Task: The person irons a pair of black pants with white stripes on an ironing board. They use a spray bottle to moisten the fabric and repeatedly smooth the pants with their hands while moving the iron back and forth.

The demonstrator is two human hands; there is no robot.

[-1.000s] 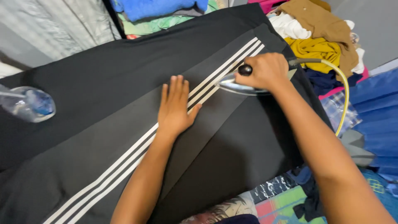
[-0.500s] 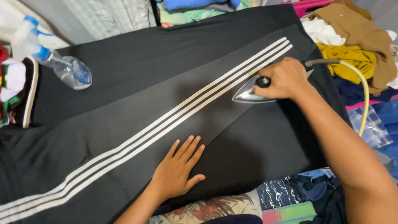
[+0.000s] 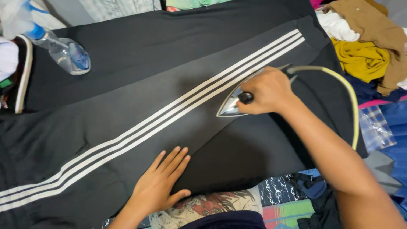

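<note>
Iron farther down trousers

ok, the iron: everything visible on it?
The iron shows a shiny metal pointed soleplate, tip toward the lower left, lying flat on the black garment beside its three white stripes. The right hand grips its dark handle, hiding most of the body. A yellowish cord curves away from its rear.
</note>
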